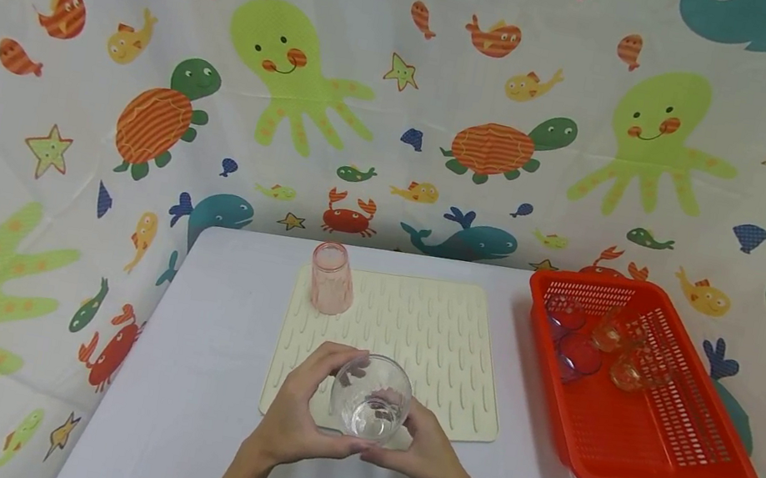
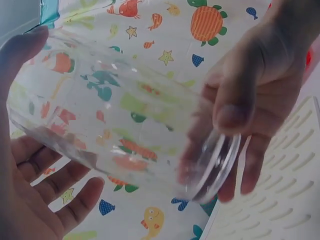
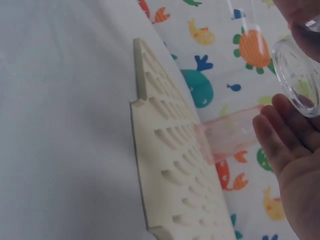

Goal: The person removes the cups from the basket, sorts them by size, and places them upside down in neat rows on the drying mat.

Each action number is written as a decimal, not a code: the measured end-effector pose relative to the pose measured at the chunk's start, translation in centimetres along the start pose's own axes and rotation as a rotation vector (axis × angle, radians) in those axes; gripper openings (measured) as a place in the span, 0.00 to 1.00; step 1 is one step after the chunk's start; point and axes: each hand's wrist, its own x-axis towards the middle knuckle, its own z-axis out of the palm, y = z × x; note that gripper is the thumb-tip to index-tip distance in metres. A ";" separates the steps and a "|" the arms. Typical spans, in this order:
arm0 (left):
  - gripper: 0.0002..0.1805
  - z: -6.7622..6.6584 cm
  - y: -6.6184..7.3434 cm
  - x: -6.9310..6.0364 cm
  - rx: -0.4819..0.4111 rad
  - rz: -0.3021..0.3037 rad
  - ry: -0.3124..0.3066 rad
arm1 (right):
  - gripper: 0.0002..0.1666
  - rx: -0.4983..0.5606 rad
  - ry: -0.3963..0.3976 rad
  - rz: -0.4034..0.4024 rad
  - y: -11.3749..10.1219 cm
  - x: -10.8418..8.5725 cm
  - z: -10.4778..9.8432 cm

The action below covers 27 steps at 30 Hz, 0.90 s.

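Note:
A clear glass (image 1: 372, 398) is held between both hands above the near edge of a cream ribbed mat (image 1: 430, 323). The left hand (image 1: 305, 408) curls round its rim end, thumb and fingers apart, as the left wrist view shows the glass (image 2: 120, 115) tilted on its side. At the base end, the right hand (image 1: 426, 453) grips with thumb and fingers; in the right wrist view, the glass base (image 3: 297, 77) lies by the right hand (image 3: 305, 165). A pink glass (image 1: 332, 281) stands on the mat's back left corner.
On the right of the white table (image 1: 205, 345) stands a red basket (image 1: 643, 460) with several glasses, purple and amber, toward its back left. A curtain with sea animals (image 1: 402, 124) hangs behind and beside the table.

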 end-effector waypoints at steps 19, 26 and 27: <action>0.47 -3.8 -2.8 -6.0 0.005 -0.184 -0.058 | 0.43 0.093 0.039 0.026 -0.2 -1.0 -3.0; 0.44 -3.4 -4.0 -8.3 -0.011 -0.315 -0.084 | 0.46 0.176 0.032 -0.030 -0.4 -0.8 -3.3; 0.43 -3.3 -4.1 -8.5 -0.011 -0.328 -0.091 | 0.47 0.194 0.030 -0.039 -0.4 -0.7 -3.4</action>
